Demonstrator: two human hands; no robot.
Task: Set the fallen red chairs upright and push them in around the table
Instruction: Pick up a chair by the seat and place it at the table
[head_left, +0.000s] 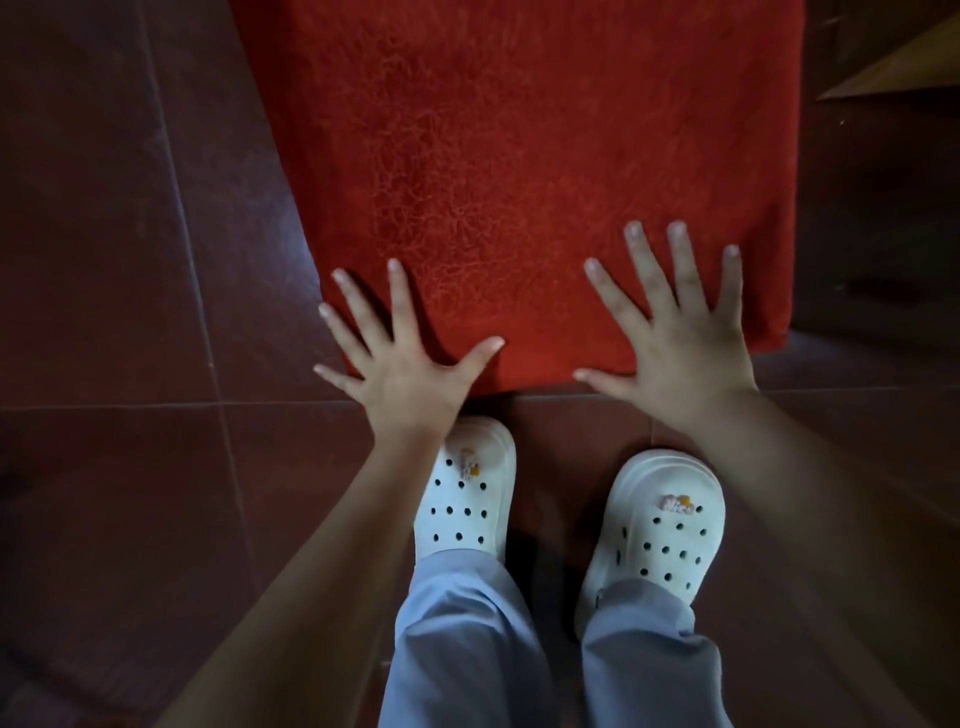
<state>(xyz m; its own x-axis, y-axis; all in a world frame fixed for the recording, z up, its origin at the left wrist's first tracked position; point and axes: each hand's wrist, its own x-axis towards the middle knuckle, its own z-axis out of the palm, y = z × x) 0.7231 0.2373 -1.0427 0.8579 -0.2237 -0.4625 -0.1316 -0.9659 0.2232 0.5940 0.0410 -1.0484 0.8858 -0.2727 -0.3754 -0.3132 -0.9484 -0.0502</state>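
Observation:
A broad red textured surface of a chair (519, 156) fills the upper middle of the head view; I cannot tell whether it is the seat or the backrest. My left hand (400, 358) lies flat with fingers spread at its near left corner. My right hand (675, 338) is spread flat on its near right part. Neither hand grips anything. The chair's legs and frame are hidden, and its top is cut off by the frame edge.
Dark red-brown floor tiles (114, 312) surround the chair. My feet in white clogs (467, 493) stand just below its near edge. A wooden edge (893, 62), perhaps of furniture, shows at the top right.

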